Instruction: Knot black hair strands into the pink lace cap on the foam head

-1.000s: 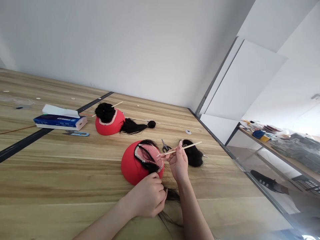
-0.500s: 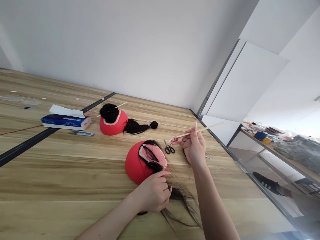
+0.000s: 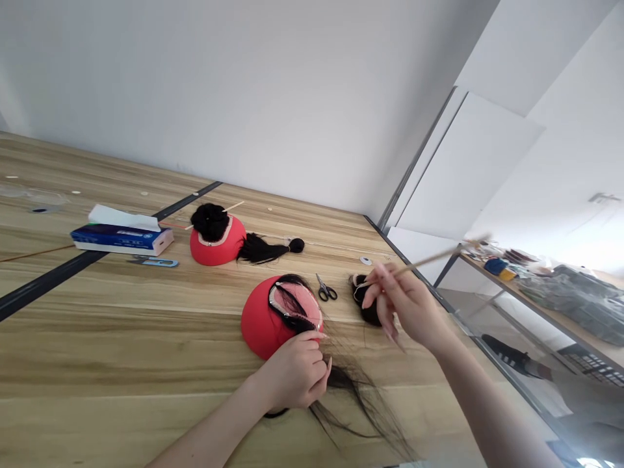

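Left hand closed on hair at the red dome, right hand out at three o'clock with a stick

I take the middle of the near red dome (image 3: 257, 322) as my clock centre, with twelve toward the wall. The dome sits on the wooden table (image 3: 146, 370), a pink patch (image 3: 301, 296) with a pale, clip-studded rim on its top, and black hair (image 3: 341, 377) lies over part of that patch.

At five o'clock I see the left hand (image 3: 298, 372), fingers curled together and clamped on the hair beside the dome's edge; loose strands fan out past it toward four. At three o'clock, well apart from the dome, the right hand (image 3: 402, 300) has its fingertips pinched on a thin stick (image 3: 424, 261), tilted up toward two and blurred at its far end. Partly behind those fingers is a dark hair bundle (image 3: 369, 313); I cannot tell whether they touch.

Black-handled scissors (image 3: 326, 292) lie near the dome at two o'clock, with a small white disc (image 3: 365, 260) farther out. The far red dome (image 3: 217, 250) stands at eleven, carrying a black bun (image 3: 209, 221) with a stick through it. A tied hair tuft (image 3: 266, 249) lies at twelve. Toward ten are the blue snips (image 3: 158, 262) and a tissue box (image 3: 121, 238).
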A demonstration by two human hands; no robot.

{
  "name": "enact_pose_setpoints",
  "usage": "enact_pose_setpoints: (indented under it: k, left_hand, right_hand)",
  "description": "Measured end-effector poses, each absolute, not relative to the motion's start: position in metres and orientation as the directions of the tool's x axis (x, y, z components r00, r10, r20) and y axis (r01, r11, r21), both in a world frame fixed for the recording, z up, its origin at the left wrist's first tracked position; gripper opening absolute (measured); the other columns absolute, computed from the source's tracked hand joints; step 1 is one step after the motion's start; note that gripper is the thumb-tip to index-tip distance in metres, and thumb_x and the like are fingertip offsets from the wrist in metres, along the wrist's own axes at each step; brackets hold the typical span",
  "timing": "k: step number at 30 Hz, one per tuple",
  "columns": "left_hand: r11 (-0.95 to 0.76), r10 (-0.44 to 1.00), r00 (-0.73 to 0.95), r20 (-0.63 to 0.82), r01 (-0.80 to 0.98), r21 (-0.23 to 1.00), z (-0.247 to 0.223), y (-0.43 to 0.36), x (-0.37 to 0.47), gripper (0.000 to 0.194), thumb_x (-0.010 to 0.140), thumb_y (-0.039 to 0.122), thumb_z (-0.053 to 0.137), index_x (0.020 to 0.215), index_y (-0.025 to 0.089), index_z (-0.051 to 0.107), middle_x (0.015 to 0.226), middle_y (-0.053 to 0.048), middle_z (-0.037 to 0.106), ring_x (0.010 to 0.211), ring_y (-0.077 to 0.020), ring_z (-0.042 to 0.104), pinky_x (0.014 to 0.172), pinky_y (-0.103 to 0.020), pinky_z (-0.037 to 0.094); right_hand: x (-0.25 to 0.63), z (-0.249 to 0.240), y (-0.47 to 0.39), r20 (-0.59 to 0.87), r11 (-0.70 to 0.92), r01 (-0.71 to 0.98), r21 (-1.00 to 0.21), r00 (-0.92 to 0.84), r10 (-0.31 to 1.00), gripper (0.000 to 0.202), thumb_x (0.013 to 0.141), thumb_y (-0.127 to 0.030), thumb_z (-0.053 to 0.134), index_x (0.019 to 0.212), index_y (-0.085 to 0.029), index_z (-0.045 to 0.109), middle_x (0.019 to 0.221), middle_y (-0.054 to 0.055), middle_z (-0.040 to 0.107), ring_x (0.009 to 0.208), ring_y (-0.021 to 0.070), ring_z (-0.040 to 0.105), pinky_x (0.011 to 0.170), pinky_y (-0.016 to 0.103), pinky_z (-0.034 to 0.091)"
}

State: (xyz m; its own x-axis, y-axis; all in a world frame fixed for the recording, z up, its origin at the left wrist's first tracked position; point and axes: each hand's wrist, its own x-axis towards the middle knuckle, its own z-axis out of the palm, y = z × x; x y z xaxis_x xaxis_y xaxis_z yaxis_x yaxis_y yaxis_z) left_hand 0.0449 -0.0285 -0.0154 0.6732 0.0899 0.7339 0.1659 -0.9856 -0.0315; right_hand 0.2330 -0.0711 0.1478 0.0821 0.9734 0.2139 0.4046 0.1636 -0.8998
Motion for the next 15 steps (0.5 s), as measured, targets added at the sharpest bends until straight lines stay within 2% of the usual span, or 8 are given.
enact_pose_setpoints:
  k: [2, 4, 6, 8, 11, 13, 15]
  left_hand:
    - [-0.985, 0.102, 0.68, 0.727, 0.171, -0.022, -0.016, -0.029, 0.045, 0.031, 0.087, 0.014, 0.049, 0.057, 0.018, 0.057, 0.051, 0.002, 0.054, 0.053, -0.0125, 0.044, 0.094, -0.035, 0.049]
    - [-0.985, 0.105, 0.682, 0.724, 0.172, -0.018, -0.017, -0.029, 0.045, 0.029, 0.086, 0.014, 0.049, 0.058, 0.018, 0.058, 0.052, 0.001, 0.056, 0.054, -0.0133, 0.045, 0.095, -0.035, 0.049]
    - [-0.984, 0.107, 0.679, 0.726, 0.179, -0.023, -0.018, -0.029, 0.045, 0.028, 0.085, 0.015, 0.05, 0.059, 0.018, 0.059, 0.052, 0.001, 0.056, 0.055, -0.0137, 0.045, 0.096, -0.035, 0.048]
    - [-0.982, 0.108, 0.677, 0.728, 0.189, -0.03, -0.019, -0.029, 0.045, 0.029, 0.085, 0.016, 0.05, 0.058, 0.018, 0.058, 0.052, 0.001, 0.055, 0.055, -0.0137, 0.044, 0.097, -0.035, 0.048]
    - [-0.981, 0.103, 0.689, 0.717, 0.19, -0.041, -0.02, -0.03, 0.045, 0.029, 0.086, 0.017, 0.05, 0.058, 0.018, 0.058, 0.052, 0.001, 0.055, 0.055, -0.014, 0.044, 0.097, -0.036, 0.046]
    - [-0.981, 0.105, 0.694, 0.713, 0.19, -0.04, -0.02, -0.03, 0.045, 0.03, 0.087, 0.016, 0.049, 0.058, 0.019, 0.058, 0.052, 0.001, 0.055, 0.055, -0.0141, 0.044, 0.096, -0.037, 0.046]
    - [-0.983, 0.106, 0.69, 0.716, 0.183, -0.031, -0.019, -0.03, 0.045, 0.03, 0.087, 0.015, 0.048, 0.058, 0.019, 0.057, 0.051, 0.001, 0.055, 0.054, -0.0139, 0.043, 0.094, -0.036, 0.046]
  right_hand:
    - [0.237, 0.139, -0.079, 0.187, 0.128, 0.66, -0.74, 0.019, 0.982, 0.028, 0.096, -0.044, 0.043, 0.089, -0.021, 0.058, 0.064, 0.0, 0.068, 0.03, 0.0116, 0.049, 0.032, 0.024, 0.038]
    - [0.238, 0.13, -0.086, 0.17, 0.135, 0.842, -0.522, -0.052, 0.984, 0.026, 0.095, -0.035, 0.045, 0.08, -0.021, 0.062, 0.063, 0.002, 0.067, 0.044, 0.0151, 0.058, 0.043, 0.026, 0.042]
    - [0.236, 0.122, -0.092, 0.106, 0.135, 0.926, -0.353, -0.104, 0.989, 0.025, 0.092, -0.033, 0.053, 0.073, -0.021, 0.064, 0.06, 0.004, 0.066, 0.054, 0.0189, 0.061, 0.05, 0.027, 0.042]
    - [0.232, 0.115, -0.098, 0.008, 0.122, 0.954, -0.274, -0.125, 0.992, 0.019, 0.085, -0.034, 0.064, 0.072, -0.021, 0.067, 0.06, 0.005, 0.066, 0.055, 0.0197, 0.061, 0.049, 0.027, 0.039]
    - [0.227, 0.112, -0.101, -0.093, 0.161, 0.938, -0.308, -0.198, 0.976, 0.018, 0.083, -0.026, 0.067, 0.066, -0.02, 0.068, 0.058, 0.004, 0.065, 0.051, 0.0165, 0.056, 0.047, 0.026, 0.035]
    - [0.226, 0.116, -0.097, -0.061, 0.219, 0.882, -0.418, -0.267, 0.962, 0.026, 0.086, -0.019, 0.059, 0.062, -0.019, 0.067, 0.055, 0.002, 0.062, 0.051, 0.0146, 0.053, 0.05, 0.026, 0.037]
    - [0.226, 0.122, -0.086, 0.03, 0.257, 0.781, -0.569, -0.292, 0.956, 0.027, 0.088, -0.02, 0.056, 0.065, -0.02, 0.069, 0.057, 0.001, 0.062, 0.056, 0.0148, 0.054, 0.055, 0.026, 0.041]
